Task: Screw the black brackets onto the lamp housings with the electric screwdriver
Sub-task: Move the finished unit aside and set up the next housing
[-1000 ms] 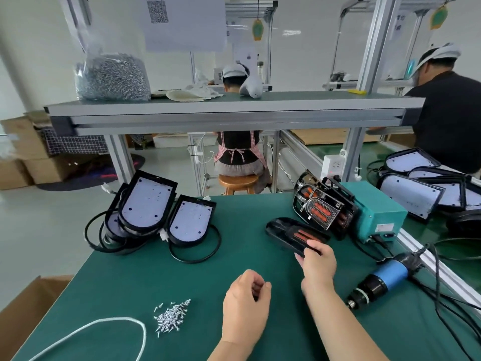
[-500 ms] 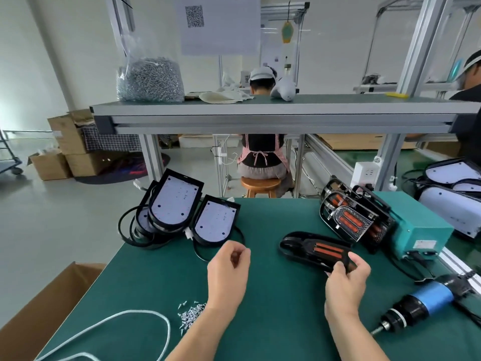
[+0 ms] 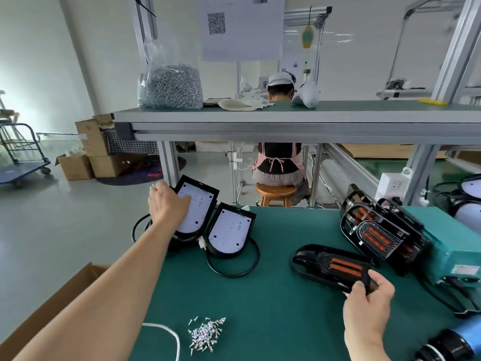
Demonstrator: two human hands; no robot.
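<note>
Black bracket with two orange strips, lying flat on the green surface right of centre. Its near right end is pinched by the right hand, thumb on top and fingers curled beneath. Further brackets of the same kind stand stacked on edge just beyond it, leaning against a teal box at the right edge of the surface.

The lamp housing sits at the far left of the surface, topmost in a small tilted stack, white panel facing up. The left hand grips its far left corner, thumb across the white panel and fingers curled over the edge. A second housing leans just to the right of the stack, touching it, with a black cable loop lying around its near end.

A loose heap of screws lies near the front edge, between the two forearms, beside a white cord. The electric screwdriver, blue and black, lies at the near right corner, apart from both hands. On the shelf above, a clear bag of screws stands at the left. A cardboard box sits below the surface's left edge.
</note>
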